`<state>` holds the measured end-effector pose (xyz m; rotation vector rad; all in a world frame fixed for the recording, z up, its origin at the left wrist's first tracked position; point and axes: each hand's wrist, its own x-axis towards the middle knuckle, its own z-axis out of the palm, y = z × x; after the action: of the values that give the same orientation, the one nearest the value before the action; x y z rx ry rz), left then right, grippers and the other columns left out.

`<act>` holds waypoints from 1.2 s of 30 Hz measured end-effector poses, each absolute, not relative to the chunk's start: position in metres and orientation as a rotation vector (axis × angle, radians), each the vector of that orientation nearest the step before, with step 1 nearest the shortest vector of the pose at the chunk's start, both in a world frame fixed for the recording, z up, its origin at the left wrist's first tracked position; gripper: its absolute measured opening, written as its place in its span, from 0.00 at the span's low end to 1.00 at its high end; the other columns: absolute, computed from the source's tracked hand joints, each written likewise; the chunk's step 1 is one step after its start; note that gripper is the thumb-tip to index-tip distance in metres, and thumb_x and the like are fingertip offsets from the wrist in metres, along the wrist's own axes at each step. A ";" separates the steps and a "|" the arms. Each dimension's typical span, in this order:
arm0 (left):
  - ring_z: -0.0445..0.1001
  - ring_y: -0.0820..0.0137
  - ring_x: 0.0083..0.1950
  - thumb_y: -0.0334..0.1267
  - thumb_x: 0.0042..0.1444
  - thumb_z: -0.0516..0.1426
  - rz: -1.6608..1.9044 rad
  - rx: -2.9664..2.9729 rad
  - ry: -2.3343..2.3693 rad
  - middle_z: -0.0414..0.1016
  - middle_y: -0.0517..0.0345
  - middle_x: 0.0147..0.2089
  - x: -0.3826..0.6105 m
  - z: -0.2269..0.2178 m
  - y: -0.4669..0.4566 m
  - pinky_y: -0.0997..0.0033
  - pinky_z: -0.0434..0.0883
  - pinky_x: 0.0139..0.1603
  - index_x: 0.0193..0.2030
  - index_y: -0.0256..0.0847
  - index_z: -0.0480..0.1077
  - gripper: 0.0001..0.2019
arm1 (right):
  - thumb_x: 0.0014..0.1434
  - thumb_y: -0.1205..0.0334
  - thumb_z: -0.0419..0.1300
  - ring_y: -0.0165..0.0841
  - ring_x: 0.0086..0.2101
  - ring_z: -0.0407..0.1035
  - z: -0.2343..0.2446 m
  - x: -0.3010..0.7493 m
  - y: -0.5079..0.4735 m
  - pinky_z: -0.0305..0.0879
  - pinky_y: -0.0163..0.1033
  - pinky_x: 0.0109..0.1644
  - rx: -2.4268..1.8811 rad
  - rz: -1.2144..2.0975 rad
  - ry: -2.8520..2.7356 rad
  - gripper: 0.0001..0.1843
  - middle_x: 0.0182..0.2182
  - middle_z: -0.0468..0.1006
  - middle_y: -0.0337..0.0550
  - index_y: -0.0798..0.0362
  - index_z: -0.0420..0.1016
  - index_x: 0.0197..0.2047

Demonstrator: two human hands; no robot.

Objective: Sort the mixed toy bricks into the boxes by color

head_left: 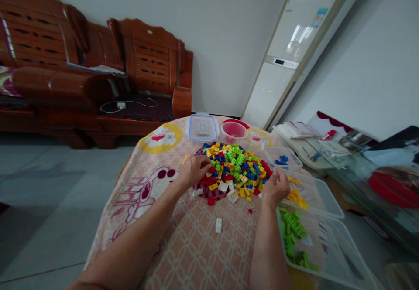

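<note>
A heap of toy building bricks in yellow, green, blue, red and white lies on a dark red patterned round mat. My left hand is at the heap's left side, its fingers drawn together by red and white bricks; what they pinch, if anything, I cannot make out. At the right side my right hand is closed in a pinch between the heap and the plastic boxes, and its fingertips hide whatever is there. A white brick lies alone on the tablecloth, and a red piece sits by the mat's edge.
See-through boxes line the right: one with green bricks, one with yellow bricks, one with blue bricks. Behind the heap stand a lidded box and a round tub. A glass table adjoins on the right.
</note>
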<state>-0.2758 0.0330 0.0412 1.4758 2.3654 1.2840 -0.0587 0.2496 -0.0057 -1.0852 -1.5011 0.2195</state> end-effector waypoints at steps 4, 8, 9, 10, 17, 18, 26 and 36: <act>0.73 0.72 0.30 0.37 0.56 0.58 1.314 1.465 2.329 0.78 0.59 0.29 -0.280 0.035 0.034 0.75 0.65 0.33 0.33 0.39 0.77 0.07 | 0.56 0.62 0.52 0.44 0.43 0.76 -0.005 -0.059 0.249 0.71 0.48 0.51 -1.085 0.232 -1.502 0.20 0.42 0.83 0.56 0.56 0.81 0.46; 0.76 0.68 0.37 0.36 0.54 0.61 1.183 1.562 2.380 0.80 0.55 0.36 -0.278 0.034 0.035 0.73 0.69 0.39 0.37 0.40 0.79 0.06 | 0.57 0.61 0.52 0.45 0.44 0.76 -0.004 -0.059 0.248 0.71 0.49 0.52 -1.084 0.262 -1.497 0.20 0.43 0.83 0.58 0.58 0.80 0.46; 0.76 0.67 0.39 0.36 0.53 0.62 1.135 1.583 2.415 0.80 0.55 0.38 -0.277 0.035 0.035 0.71 0.69 0.41 0.38 0.41 0.79 0.06 | 0.57 0.60 0.52 0.45 0.44 0.76 -0.004 -0.059 0.248 0.71 0.49 0.52 -1.087 0.270 -1.497 0.20 0.43 0.83 0.58 0.58 0.80 0.46; 0.76 0.66 0.41 0.36 0.54 0.62 1.089 1.597 2.444 0.80 0.54 0.39 -0.276 0.035 0.035 0.70 0.69 0.43 0.39 0.41 0.79 0.07 | 0.57 0.60 0.52 0.45 0.43 0.76 -0.004 -0.059 0.248 0.71 0.49 0.51 -1.090 0.277 -1.499 0.20 0.43 0.83 0.58 0.58 0.80 0.46; 0.75 0.65 0.44 0.34 0.54 0.63 1.056 1.586 2.460 0.77 0.54 0.43 -0.270 0.031 0.038 0.68 0.71 0.46 0.38 0.41 0.77 0.05 | 0.56 0.59 0.52 0.46 0.44 0.76 -0.002 -0.060 0.246 0.70 0.50 0.53 -1.093 0.291 -1.494 0.21 0.43 0.82 0.59 0.58 0.80 0.45; 0.75 0.65 0.44 0.33 0.54 0.62 1.060 1.588 2.455 0.76 0.54 0.43 -0.269 0.030 0.038 0.68 0.71 0.46 0.38 0.41 0.76 0.05 | 0.56 0.60 0.52 0.46 0.43 0.76 -0.002 -0.060 0.246 0.70 0.50 0.53 -1.095 0.291 -1.495 0.21 0.43 0.83 0.59 0.58 0.80 0.45; 0.75 0.67 0.42 0.30 0.54 0.61 1.064 1.577 2.509 0.75 0.55 0.42 -0.257 0.026 0.045 0.70 0.70 0.44 0.38 0.41 0.76 0.05 | 0.56 0.60 0.51 0.46 0.43 0.76 -0.002 -0.059 0.247 0.70 0.50 0.52 -1.089 0.288 -1.516 0.21 0.42 0.83 0.60 0.58 0.80 0.45; 0.75 0.68 0.40 0.30 0.54 0.61 1.138 1.439 2.521 0.77 0.55 0.37 -0.265 0.025 0.046 0.70 0.69 0.44 0.34 0.40 0.78 0.03 | 0.56 0.60 0.52 0.46 0.43 0.77 -0.003 -0.059 0.247 0.71 0.49 0.51 -1.076 0.283 -1.504 0.20 0.42 0.83 0.59 0.58 0.80 0.45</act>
<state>-0.2646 0.0464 0.0253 1.4393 2.5209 1.1382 -0.0592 0.2469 -0.0032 -1.0764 -1.5036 0.2829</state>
